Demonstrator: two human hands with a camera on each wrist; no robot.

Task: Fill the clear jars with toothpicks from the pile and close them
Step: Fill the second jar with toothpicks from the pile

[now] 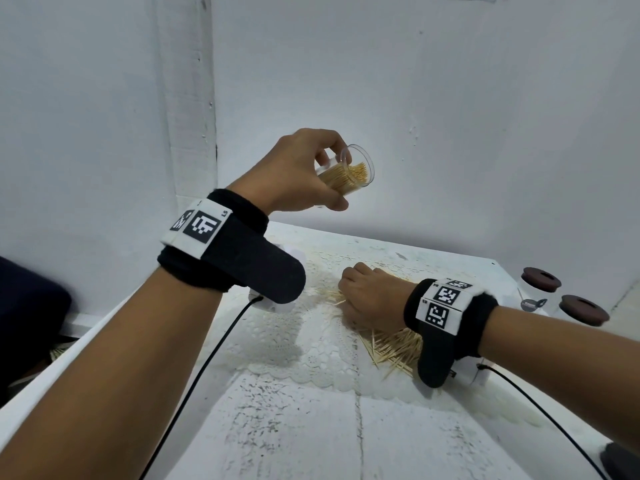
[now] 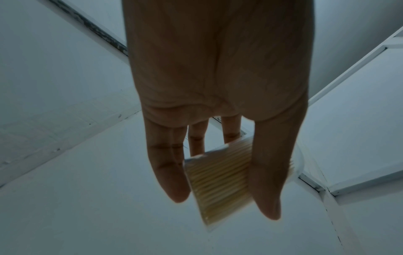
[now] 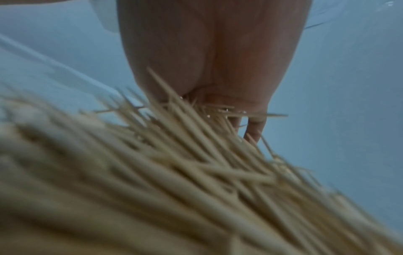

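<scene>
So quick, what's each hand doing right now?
Left hand: holds the clear jar of toothpicks.
Right hand: fingers curled into the toothpick pile, gathering some.

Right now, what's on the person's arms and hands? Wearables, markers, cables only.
Both forearms are bare, no sleeves or gloves. The left hand and right hand each have a black fabric wrist band with a wide strap. Each band carries a white strip of black square fiducial markers. A white camera unit sits under each wrist, trailing a thin black cable.
</scene>
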